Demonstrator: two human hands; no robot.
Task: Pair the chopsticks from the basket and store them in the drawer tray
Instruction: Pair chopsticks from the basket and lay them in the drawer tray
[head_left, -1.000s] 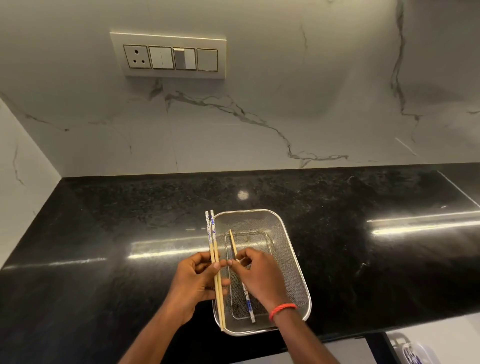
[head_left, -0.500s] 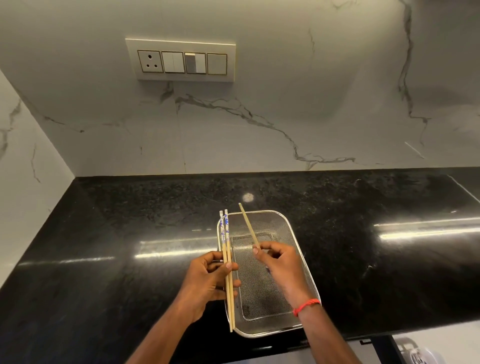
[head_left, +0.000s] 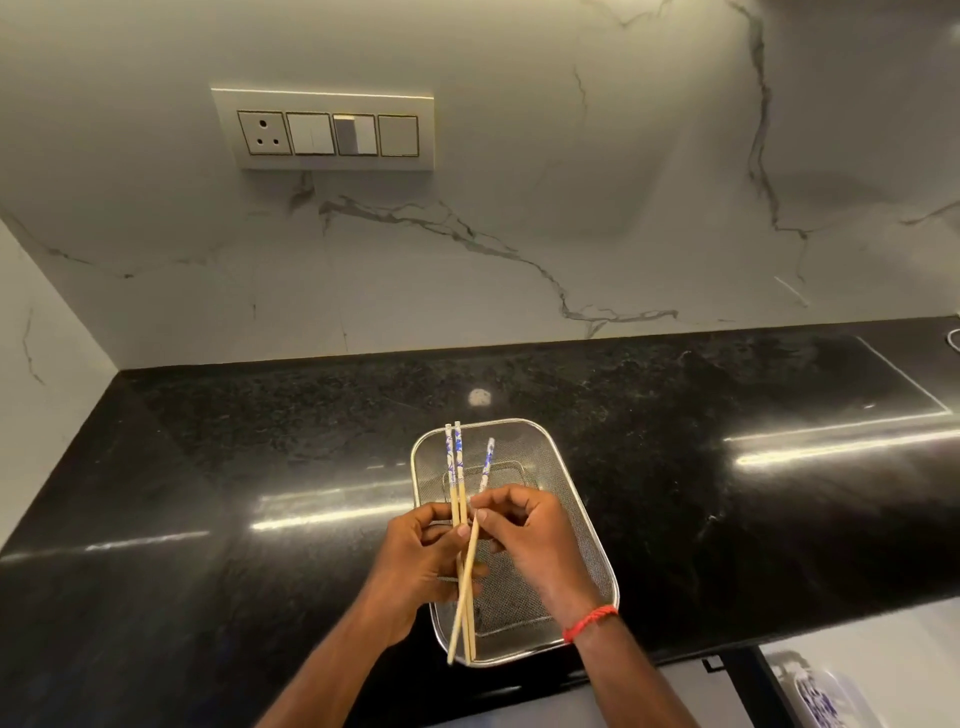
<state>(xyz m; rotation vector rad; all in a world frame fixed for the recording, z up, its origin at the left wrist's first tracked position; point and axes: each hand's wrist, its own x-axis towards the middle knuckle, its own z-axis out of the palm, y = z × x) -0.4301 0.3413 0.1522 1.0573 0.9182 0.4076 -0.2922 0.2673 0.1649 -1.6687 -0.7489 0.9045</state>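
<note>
A steel mesh basket (head_left: 558, 457) sits on the black counter near its front edge. Over its left side my left hand (head_left: 415, 566) grips two wooden chopsticks (head_left: 453, 457) side by side, their blue-and-white patterned ends pointing away from me. My right hand (head_left: 535, 540) pinches a third chopstick (head_left: 487, 462) of the same pattern, tilted so it crosses the pair near my fingers. The part of the basket floor that shows holds nothing; my hands hide the rest. The drawer tray is out of view.
The glossy black countertop (head_left: 218, 467) runs left and right, backed by a white marble wall with a switch panel (head_left: 327, 132). A side wall closes the left end. At the lower right, below the counter edge, a white object with blue print (head_left: 826, 701) shows.
My right hand has lifted the single chopstick out of the basket, turned it patterned end away from me, and brought it against the pair in my left hand. The camera shifted slightly.
</note>
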